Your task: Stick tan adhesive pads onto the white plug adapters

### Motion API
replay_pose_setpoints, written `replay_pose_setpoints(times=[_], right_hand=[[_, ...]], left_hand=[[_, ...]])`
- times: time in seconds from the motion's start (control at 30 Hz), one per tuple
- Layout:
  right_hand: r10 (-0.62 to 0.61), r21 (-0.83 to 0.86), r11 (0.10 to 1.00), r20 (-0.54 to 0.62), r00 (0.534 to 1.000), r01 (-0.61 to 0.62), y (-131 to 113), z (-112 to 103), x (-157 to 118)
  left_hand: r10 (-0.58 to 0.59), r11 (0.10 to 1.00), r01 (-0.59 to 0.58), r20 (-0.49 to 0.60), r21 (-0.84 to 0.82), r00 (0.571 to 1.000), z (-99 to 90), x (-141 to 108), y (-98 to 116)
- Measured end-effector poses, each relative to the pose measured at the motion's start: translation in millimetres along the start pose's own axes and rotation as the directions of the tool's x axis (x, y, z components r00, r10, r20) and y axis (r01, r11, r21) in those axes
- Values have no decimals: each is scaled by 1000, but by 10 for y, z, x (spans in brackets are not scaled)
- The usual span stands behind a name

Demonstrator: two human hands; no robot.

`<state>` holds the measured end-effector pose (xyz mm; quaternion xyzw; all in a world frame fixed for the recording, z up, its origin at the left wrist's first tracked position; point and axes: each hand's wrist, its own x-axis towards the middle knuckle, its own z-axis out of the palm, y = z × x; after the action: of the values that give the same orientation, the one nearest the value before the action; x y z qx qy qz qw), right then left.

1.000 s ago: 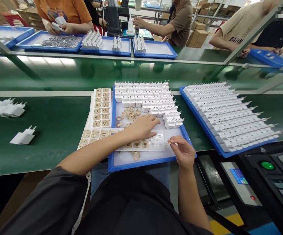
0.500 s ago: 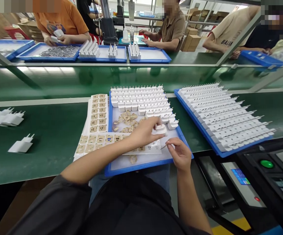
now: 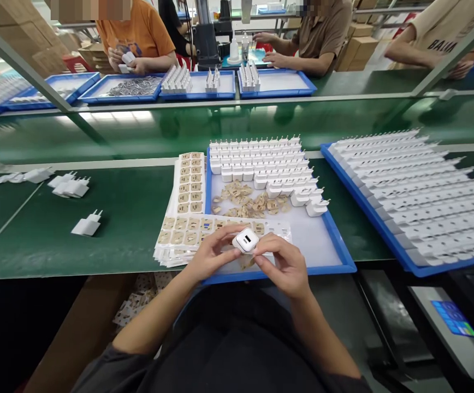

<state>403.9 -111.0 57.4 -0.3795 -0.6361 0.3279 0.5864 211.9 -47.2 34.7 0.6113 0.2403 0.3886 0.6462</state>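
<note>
Just above the near edge of a blue tray [image 3: 341, 248], my left hand [image 3: 208, 257] grips a white USB charger [image 3: 247, 240] between thumb and fingers, its port face turned up. At the charger's right edge, my right hand [image 3: 286, 268] is closed in a pinch; what its fingertips hold is too small to make out. Under the hands lies a sheet of beige cut-out stickers [image 3: 191, 225], partly covered by them. Loose beige pieces [image 3: 239, 192] are heaped in the tray, in front of rows of white chargers [image 3: 257, 158] with their pins up.
A second blue tray [image 3: 368, 213] to the right is filled with rows of chargers. Several loose chargers [image 3: 86, 225] lie on the green bench at left. More sticker sheets [image 3: 191, 183] are stacked beside the near tray. Across the green belt [image 3: 220, 123], people work behind other trays.
My left hand has lifted the charger from the tray's right part and brought it nearer to me. My right hand has moved up beside it. The view has shifted left.
</note>
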Motion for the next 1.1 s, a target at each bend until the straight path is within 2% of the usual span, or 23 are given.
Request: replay_pose_setpoints(times=[0.07, 0.13, 0.27, 0.37, 0.53, 0.87, 1.1], right_hand=[[21, 5, 1000, 13, 1000, -22, -1, 43, 1], [38, 8, 999, 37, 999, -39, -10, 61, -10], [103, -20, 994, 20, 994, -103, -52, 34, -21], [143, -67, 987, -34, 989, -145, -84, -13, 7], [217, -129, 967, -26, 976, -218, -111, -47, 68], [262, -89, 961, -9, 965, -262, -80, -70, 63], [243, -138, 960, -8, 970, -242, -108, -50, 73]], left_hand=[[95, 972, -91, -4, 216, 996, -11, -48, -10], [160, 919, -143, -17, 367, 987, -2, -86, -14], [291, 835, -204, -96, 511, 952, 50, -118, -6], [399, 755, -306, -36, 580, 916, 72, -109, 16], [437, 685, -365, 45, 630, 898, 75, -76, 46], [420, 703, -361, 52, 613, 906, 74, -72, 47], [413, 718, -359, 50, 596, 909, 73, -70, 29]])
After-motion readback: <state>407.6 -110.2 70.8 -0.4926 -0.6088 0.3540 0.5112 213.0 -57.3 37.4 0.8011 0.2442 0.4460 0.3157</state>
